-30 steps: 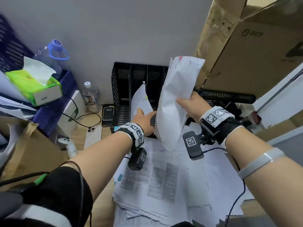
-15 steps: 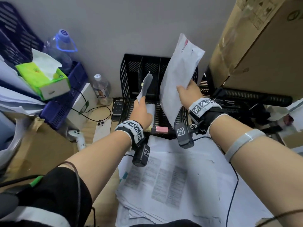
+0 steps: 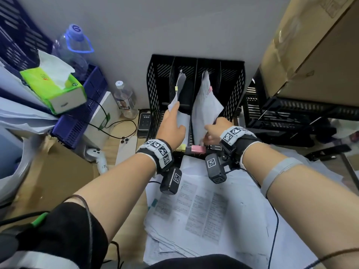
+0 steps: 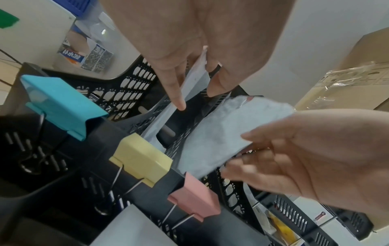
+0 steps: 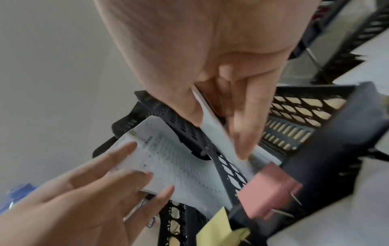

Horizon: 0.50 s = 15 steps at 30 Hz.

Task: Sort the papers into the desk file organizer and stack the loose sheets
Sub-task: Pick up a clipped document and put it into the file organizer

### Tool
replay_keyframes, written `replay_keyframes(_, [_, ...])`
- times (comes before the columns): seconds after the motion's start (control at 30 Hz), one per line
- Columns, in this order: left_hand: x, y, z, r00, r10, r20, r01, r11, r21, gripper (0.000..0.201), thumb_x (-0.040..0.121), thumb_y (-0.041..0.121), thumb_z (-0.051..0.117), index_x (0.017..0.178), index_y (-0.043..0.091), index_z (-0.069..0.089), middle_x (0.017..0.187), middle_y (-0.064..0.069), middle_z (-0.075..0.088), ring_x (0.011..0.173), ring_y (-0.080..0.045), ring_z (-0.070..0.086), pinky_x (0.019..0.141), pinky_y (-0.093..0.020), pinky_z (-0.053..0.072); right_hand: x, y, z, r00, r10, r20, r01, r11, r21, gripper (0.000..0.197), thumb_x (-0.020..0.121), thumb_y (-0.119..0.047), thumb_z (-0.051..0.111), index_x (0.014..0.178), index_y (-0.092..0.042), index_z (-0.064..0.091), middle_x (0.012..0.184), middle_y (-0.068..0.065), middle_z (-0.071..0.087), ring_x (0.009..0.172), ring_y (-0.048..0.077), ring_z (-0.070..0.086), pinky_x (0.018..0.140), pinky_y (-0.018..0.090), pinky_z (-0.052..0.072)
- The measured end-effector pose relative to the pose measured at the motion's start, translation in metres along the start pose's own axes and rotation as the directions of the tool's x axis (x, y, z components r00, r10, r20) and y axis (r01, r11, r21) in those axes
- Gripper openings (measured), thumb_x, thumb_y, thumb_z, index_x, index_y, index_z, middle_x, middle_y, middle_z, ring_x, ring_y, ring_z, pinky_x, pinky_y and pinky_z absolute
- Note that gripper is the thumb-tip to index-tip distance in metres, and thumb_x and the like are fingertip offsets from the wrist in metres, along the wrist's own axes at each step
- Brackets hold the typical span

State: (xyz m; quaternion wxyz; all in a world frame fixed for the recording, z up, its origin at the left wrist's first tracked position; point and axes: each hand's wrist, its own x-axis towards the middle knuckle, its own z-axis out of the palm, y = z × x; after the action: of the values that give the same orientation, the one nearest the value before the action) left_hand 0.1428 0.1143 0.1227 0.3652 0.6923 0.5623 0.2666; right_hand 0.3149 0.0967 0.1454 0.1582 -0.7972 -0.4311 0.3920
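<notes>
Sitting lower in organizer (image 3: 155,84), right hand (image 3: 215,131)'s sheaf (image 3: 206,107), left hand (image 3: 172,127)'s sheet (image 3: 181,84)

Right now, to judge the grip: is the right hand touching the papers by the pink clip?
Touching. The right wrist view shows the right hand pinching the papers between thumb and fingers.
</notes>
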Motion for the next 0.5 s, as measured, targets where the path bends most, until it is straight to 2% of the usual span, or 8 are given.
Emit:
replay_keyframes(0.07, [-0.004,-0.005,-0.001,0.999,0.041,-0.011,-0.041,0.999,-0.001,0.065,0.091,0.002,0.049,0.150,0.028,0.040,0.146,-0.006,0.041,0.076,-0.014,0.056,0.092,-0.037,0.054,0.002,0.012,0.009,0.992,0.033,0.124,-0.045,0.995,0.093,0.025,0.074,-0.026,0.056,0.086,-0.006,0.064,0.079,0.012,0.074,0.072,0.032,0.073,0.077,0.049,0.060])
replay_keyframes(0.13, [-0.010,-0.016,-0.001,0.994,0.099,-0.043,-0.101,0.995,-0.027,0.049,0.089,-0.001,0.051,0.125,0.029,0.066,0.126,-0.003,0.053,0.091,-0.016,0.058,0.096,-0.035,0.051,-0.008,0.019,0.018,0.980,0.080,0.180,-0.103,0.987,0.125,0.019,0.081,-0.019,0.055,0.087,-0.003,0.064,0.079,0.013,0.074,0.068,0.029,0.073,0.076,0.048,0.060])
replay_keyframes(0.17, [-0.014,-0.022,-0.002,0.993,0.099,-0.065,-0.103,0.994,-0.049,0.044,0.089,-0.001,0.051,0.108,0.032,0.073,0.117,0.000,0.057,0.092,-0.016,0.060,0.094,-0.036,0.053,-0.018,0.021,0.022,0.977,0.098,0.191,-0.122,0.986,0.117,0.016,0.084,-0.015,0.057,0.088,-0.002,0.064,0.081,0.014,0.073,0.070,0.030,0.072,0.075,0.045,0.061])
replay_keyframes(0.23, [-0.023,-0.036,-0.003,0.996,0.029,-0.084,-0.036,0.996,-0.082,0.042,0.089,0.002,0.050,0.084,0.035,0.075,0.102,0.003,0.065,0.083,-0.017,0.065,0.081,-0.036,0.057,-0.033,0.030,0.035,0.951,0.130,0.280,-0.163,0.982,0.097,0.015,0.090,-0.011,0.058,0.095,0.000,0.066,0.089,0.014,0.072,0.075,0.028,0.071,0.072,0.039,0.061])
replay_keyframes(0.33, [-0.042,-0.067,-0.003,0.988,-0.155,0.012,0.154,0.971,-0.185,0.039,0.090,-0.005,0.048,0.080,0.022,0.074,0.086,0.000,0.071,0.072,-0.012,0.065,0.076,-0.031,0.056,-0.053,0.055,0.064,0.900,0.152,0.408,-0.179,0.984,0.028,0.020,0.095,-0.016,0.055,0.108,-0.005,0.065,0.094,0.007,0.069,0.075,0.019,0.068,0.063,0.031,0.057])
replay_keyframes(0.4, [-0.057,-0.093,-0.002,0.946,-0.302,0.117,0.320,0.929,-0.187,0.037,0.092,-0.005,0.048,0.078,0.021,0.071,0.085,-0.004,0.071,0.074,-0.015,0.066,0.080,-0.037,0.059,-0.058,0.076,0.087,0.910,0.122,0.396,-0.103,0.992,-0.067,0.026,0.093,-0.021,0.055,0.112,-0.007,0.067,0.101,0.008,0.070,0.079,0.021,0.065,0.061,0.028,0.053])
replay_keyframes(0.43, [-0.066,-0.108,0.001,0.913,-0.370,0.171,0.393,0.911,-0.127,0.034,0.092,-0.003,0.050,0.077,0.022,0.069,0.087,-0.005,0.072,0.077,-0.019,0.067,0.082,-0.039,0.060,-0.062,0.084,0.099,0.919,0.101,0.382,-0.051,0.989,-0.138,0.028,0.092,-0.022,0.055,0.112,-0.007,0.068,0.107,0.010,0.070,0.084,0.022,0.063,0.063,0.027,0.050])
replay_keyframes(0.5, [-0.084,-0.137,0.005,0.838,-0.481,0.258,0.490,0.871,0.034,0.027,0.089,0.002,0.057,0.076,0.023,0.067,0.089,-0.009,0.072,0.078,-0.024,0.068,0.083,-0.040,0.059,-0.065,0.100,0.118,0.943,0.072,0.325,0.009,0.971,-0.240,0.029,0.090,-0.023,0.057,0.114,-0.010,0.068,0.118,0.008,0.067,0.099,0.023,0.062,0.076,0.027,0.049])
